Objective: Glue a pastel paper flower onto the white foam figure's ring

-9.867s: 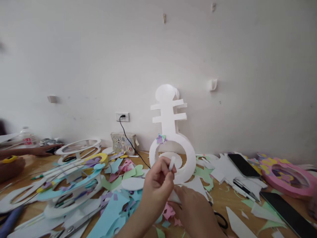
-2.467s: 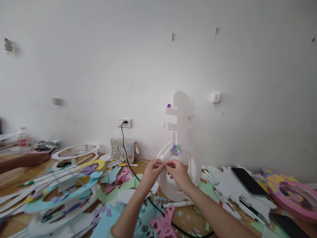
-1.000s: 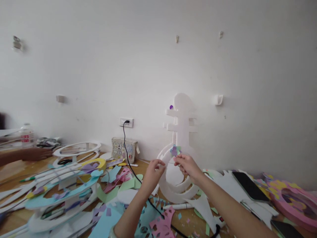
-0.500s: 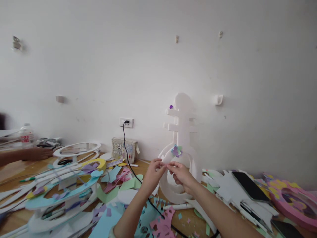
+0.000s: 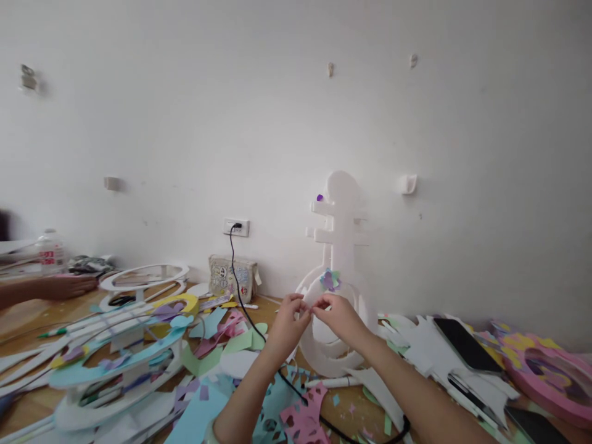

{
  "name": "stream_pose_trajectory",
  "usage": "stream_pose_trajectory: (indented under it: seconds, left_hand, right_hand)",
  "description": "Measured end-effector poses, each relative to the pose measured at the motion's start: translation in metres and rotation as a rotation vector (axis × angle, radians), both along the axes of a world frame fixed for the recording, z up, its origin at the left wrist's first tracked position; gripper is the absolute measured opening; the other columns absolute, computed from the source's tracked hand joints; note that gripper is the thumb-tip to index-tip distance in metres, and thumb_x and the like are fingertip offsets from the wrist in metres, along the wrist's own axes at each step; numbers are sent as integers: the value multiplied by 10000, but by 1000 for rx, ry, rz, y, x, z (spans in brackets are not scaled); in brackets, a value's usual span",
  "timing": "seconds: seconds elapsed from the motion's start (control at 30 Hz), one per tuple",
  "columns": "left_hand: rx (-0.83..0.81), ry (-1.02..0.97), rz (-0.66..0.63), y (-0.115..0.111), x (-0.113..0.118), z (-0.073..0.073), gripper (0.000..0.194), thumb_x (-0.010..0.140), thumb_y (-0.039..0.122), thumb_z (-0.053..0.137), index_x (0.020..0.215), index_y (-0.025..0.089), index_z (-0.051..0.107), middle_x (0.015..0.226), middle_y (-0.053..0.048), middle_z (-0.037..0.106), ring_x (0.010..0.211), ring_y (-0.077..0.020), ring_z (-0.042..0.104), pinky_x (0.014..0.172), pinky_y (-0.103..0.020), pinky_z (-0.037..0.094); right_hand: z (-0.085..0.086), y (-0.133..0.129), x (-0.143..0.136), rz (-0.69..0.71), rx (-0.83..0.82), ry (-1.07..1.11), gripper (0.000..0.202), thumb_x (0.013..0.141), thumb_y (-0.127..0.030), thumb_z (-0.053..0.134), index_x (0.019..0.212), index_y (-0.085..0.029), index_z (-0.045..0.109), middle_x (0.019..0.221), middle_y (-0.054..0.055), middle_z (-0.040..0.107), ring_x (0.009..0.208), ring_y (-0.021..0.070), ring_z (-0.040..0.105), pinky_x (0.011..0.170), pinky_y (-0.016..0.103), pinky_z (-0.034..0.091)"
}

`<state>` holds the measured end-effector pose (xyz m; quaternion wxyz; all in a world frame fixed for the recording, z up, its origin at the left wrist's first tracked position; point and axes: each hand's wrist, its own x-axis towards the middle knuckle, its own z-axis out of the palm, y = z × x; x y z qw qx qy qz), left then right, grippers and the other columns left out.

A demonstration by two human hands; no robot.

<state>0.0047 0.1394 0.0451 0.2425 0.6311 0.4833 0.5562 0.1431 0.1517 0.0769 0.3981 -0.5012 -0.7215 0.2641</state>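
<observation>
A white instrument-shaped foam piece (image 5: 343,246) leans upright against the wall, with a ring-like lower body. A cluster of purple and green paper flowers (image 5: 330,280) sits on the upper part of that ring, and a small purple piece (image 5: 319,198) is near its top peg. In front of the ring, my left hand (image 5: 291,320) pinches with thumb and fingers; whatever it holds is too small to make out. Close beside it, my right hand (image 5: 337,317) is also pinched, its fingertips near the left ones, their contents unclear.
Blue paper (image 5: 203,410), pink cut paper (image 5: 308,413) and a black cable (image 5: 245,308) lie nearby. White-and-blue ring frames (image 5: 124,364) stand left, a phone (image 5: 467,345) and pink ring (image 5: 546,382) right. Another person's hand (image 5: 69,287) rests far left.
My fingertips have separated slightly, and my right hand has tilted a little. The other person's hand at far left has shifted slightly.
</observation>
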Motion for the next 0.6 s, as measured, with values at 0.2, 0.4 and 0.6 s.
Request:
stream_pose_trajectory:
  seconds: [0.2, 0.4, 0.6]
  left_hand:
    - [1, 19, 3, 0, 0, 0, 112, 725, 151, 578, 620, 181, 604, 1057, -78, 593, 822, -182, 602, 810, -324, 483]
    - [-2, 22, -7, -1, 1, 0, 110, 741, 159, 570, 640, 179, 609, 1061, -78, 577, 871, -189, 604, 825, -315, 477]
    - [-27, 20, -8, -3, 1, 4, 104, 714, 147, 596, 615, 177, 606, 1032, -78, 573, 906, -211, 593, 781, -307, 484]
  right_hand:
    - [2, -2, 2, -26, 88, -139, 84, 744, -118, 653, 688, -181, 657, 725, 30, 669, 735, 189, 581, 659, 273, 385]
    - [0, -5, 4, -15, 106, -188, 25, 766, -157, 649, 753, -170, 666, 738, 21, 662, 671, 162, 564, 629, 262, 371]
    - [3, -7, 3, 10, 130, -193, 52, 740, -144, 648, 714, -179, 678, 700, 12, 650, 670, 165, 555, 637, 267, 364]
